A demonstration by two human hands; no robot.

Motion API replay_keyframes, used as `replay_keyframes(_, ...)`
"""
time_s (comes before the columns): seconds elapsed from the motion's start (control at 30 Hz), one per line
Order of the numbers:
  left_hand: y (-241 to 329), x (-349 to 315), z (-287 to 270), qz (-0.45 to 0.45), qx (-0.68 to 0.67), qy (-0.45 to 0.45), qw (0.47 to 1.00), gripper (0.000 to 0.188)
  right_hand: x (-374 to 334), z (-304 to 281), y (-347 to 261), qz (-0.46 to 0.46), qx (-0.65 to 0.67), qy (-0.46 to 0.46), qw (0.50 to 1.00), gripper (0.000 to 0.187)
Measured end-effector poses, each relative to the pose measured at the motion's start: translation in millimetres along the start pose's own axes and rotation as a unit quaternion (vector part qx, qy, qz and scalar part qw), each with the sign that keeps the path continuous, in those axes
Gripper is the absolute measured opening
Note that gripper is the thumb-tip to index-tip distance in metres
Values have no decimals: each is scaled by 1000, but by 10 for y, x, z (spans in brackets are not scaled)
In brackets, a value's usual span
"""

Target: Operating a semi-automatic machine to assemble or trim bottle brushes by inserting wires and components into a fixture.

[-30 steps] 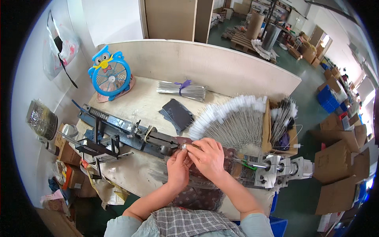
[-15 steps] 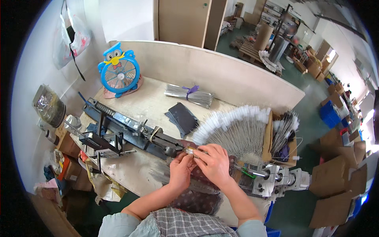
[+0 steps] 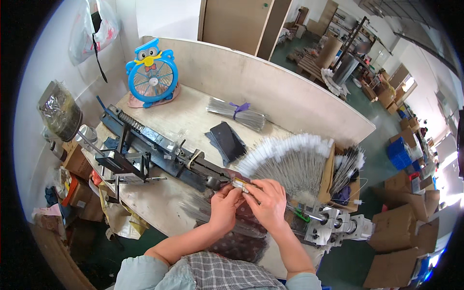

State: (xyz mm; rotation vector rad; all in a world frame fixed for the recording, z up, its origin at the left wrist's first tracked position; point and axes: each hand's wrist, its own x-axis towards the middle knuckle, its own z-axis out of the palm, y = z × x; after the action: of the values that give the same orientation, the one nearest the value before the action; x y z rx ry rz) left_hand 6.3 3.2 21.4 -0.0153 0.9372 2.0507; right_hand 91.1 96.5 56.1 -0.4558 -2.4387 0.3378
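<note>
My left hand (image 3: 224,207) is closed in a pinch at the end of a long dark metal jig (image 3: 159,150). Close beside it, my right hand (image 3: 267,201) has its thumb and fingers closed on a small whitish piece with a yellowish edge (image 3: 239,184). The fingers of both hands meet around this piece, and its kind is too small to make out. Under my wrists lies a dark spotted cloth (image 3: 239,244). Just beyond my right hand, a fan of thin wire brushes with white tips (image 3: 285,157) is spread out.
A motorised spindle (image 3: 333,224) stands at the right, with a cardboard box of brushes (image 3: 344,174) behind it. Farther back lie a wire bundle with a purple tie (image 3: 237,114) and dark flat pads (image 3: 226,141). A blue toy-shaped fan (image 3: 152,77) stands by the partition (image 3: 290,87).
The view has shifted slightly. Both hands stay together at the jig's end, and the whitish piece shows a little more between the fingers.
</note>
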Motion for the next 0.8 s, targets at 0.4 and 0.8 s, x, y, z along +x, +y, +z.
replay_keyframes(0.4,-15,1,-35,-4,-45,7,999,10,8,116,-29,-4,3,58,998,25)
replay_keyframes(0.8,-40,37,-16,-2,-20,8,1000,7,40,95,8,-10,1,30,1000,26)
